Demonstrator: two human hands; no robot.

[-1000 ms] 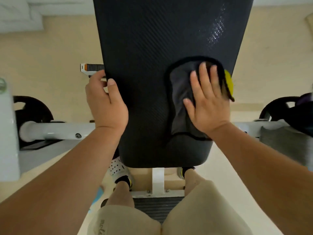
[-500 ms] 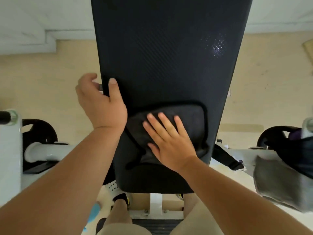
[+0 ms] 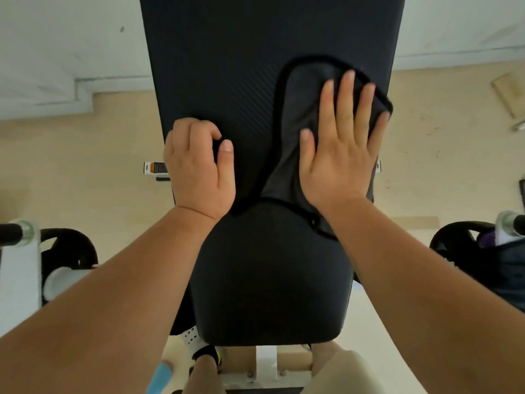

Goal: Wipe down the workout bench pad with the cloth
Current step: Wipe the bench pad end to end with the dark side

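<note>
The black textured bench pad (image 3: 255, 81) runs up the middle of the head view, its rounded near end just in front of my legs. A dark grey cloth (image 3: 295, 132) with a black hem lies on the pad's right half. My right hand (image 3: 338, 155) presses flat on the cloth, fingers spread and pointing away from me, reaching the pad's right edge. My left hand (image 3: 199, 166) curls over the pad's left edge, thumb on top and fingers bent.
Black weight plates (image 3: 68, 251) and a white bar rest stand at the left. Another plate (image 3: 454, 240) with a dark bag is at the right. The white bench frame (image 3: 265, 362) and my legs lie below. A beige floor surrounds the bench.
My right hand has slid the cloth from the pad's near middle up and to the right. The left hand has stayed on the left edge with fingers more curled.
</note>
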